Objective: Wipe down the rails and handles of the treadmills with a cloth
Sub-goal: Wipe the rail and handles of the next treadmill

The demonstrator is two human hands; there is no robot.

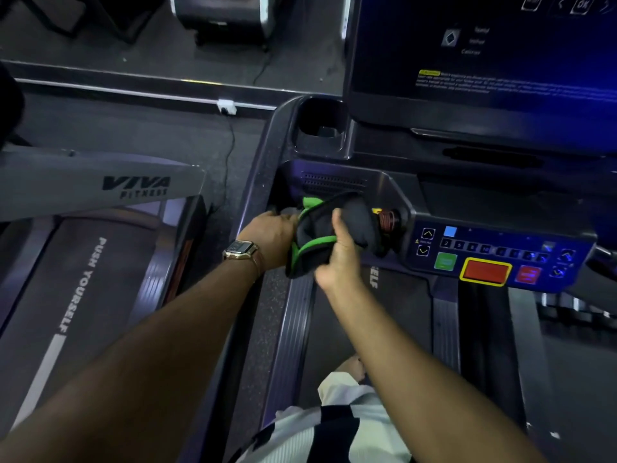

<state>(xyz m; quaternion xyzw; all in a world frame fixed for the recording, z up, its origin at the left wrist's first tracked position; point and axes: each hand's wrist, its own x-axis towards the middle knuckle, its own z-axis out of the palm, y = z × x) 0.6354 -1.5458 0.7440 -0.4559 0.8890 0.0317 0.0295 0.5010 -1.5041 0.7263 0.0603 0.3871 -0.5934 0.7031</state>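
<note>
A dark grey cloth with a green edge (320,228) is bunched over the handle at the left of the treadmill's console; the handle itself is hidden under it. My right hand (337,255) grips the cloth from the front, thumb on top. My left hand (270,232), with a gold watch at the wrist, holds the cloth's left side, fingers tucked behind it. The treadmill's dark left side rail (257,168) curves up just beyond my left hand.
The console's button panel (494,255) with a green key, a red stop key and a coiled safety cord (387,220) lies to the right. A cup holder (320,128) and dark screen (484,61) sit behind. Another treadmill (83,262) stands at left, a cable on the floor between.
</note>
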